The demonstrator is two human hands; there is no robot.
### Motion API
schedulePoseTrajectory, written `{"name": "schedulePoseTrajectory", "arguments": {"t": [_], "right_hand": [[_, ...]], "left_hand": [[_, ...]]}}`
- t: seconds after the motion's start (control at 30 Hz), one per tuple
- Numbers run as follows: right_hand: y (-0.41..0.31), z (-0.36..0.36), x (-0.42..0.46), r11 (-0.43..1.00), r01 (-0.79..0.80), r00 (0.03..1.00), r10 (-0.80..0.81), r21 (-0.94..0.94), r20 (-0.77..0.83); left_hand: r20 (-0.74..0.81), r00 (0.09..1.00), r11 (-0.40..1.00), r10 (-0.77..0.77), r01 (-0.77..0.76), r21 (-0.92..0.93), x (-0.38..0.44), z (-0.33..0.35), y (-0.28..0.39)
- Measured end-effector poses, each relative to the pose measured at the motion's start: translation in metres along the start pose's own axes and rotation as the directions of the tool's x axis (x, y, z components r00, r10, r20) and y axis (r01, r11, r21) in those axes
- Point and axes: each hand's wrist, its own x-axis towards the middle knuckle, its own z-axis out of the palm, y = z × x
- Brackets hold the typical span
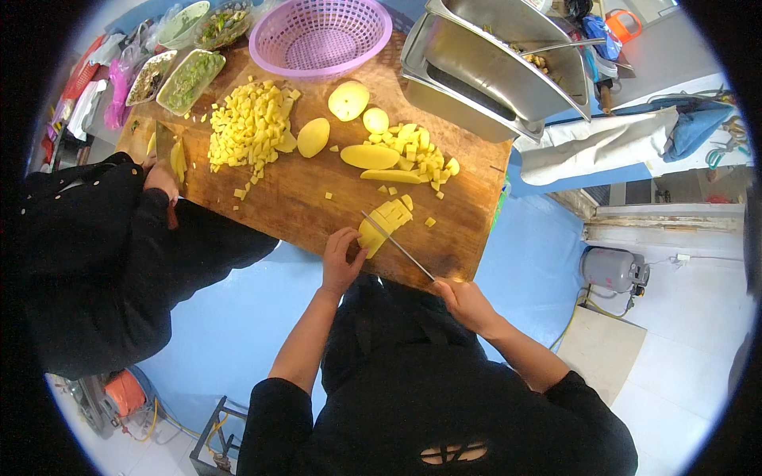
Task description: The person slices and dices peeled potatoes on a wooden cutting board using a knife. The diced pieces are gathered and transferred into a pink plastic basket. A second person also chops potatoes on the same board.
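My right hand [467, 303] is closed around the handle of a kitchen knife [400, 246], whose blade I see nearly edge-on. The blade stands across a peeled, sliced potato [386, 221] at the near edge of the wooden cutting board [286, 202]. Beyond the blade, the potato is divided into strips and small pieces that still lie together. At its near left end, the fingertips and thumb of my left hand [342, 259] hold the uncut part. Potato dice [411, 146], a potato half [370, 157] and a long slice [390, 176] lie just past it.
Whole peeled potatoes [348, 101] and a large heap of dice [250, 125] lie farther back. A purple basket [321, 74] and steel pans [476, 113] stand behind. At left, a co-worker's hand [161, 181] holds another knife [164, 143]. A gas cylinder [607, 269] is at right.
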Motion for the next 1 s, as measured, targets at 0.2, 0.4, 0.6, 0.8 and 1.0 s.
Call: {"name": "schedulePoseTrajectory", "arguments": {"t": [0.2, 0.4, 0.6, 0.8, 1.0], "right_hand": [[0.035, 0.046, 0.035, 0.989, -0.111, 0.994, 0.11, -0.096, -0.012], [0.016, 0.021, 0.036, 0.998, -0.052, 0.998, 0.053, -0.038, 0.026], [0.007, 0.002, 0.023, 0.993, -0.118, 0.986, 0.12, -0.025, 0.119], [0.001, -0.002, -0.002, 0.994, 0.085, 0.996, -0.085, 0.07, -0.004], [0.006, 0.012, 0.009, 0.993, -0.085, 0.986, 0.095, -0.076, 0.135]], "left_hand": [[0.108, 0.994, 0.999, 0.026, -0.029, 0.029, 0.002, 0.002, 0.008], [0.086, 0.995, 0.995, 0.047, -0.054, 0.079, -0.006, 0.007, 0.004], [0.065, 0.997, 0.996, 0.039, -0.044, 0.072, -0.005, 0.011, -0.004], [0.058, 0.997, 0.998, -0.059, 0.059, 0.013, -0.019, -0.011, 0.005], [0.041, 0.996, 0.996, -0.08, 0.081, -0.033, -0.029, -0.01, -0.003]]}}
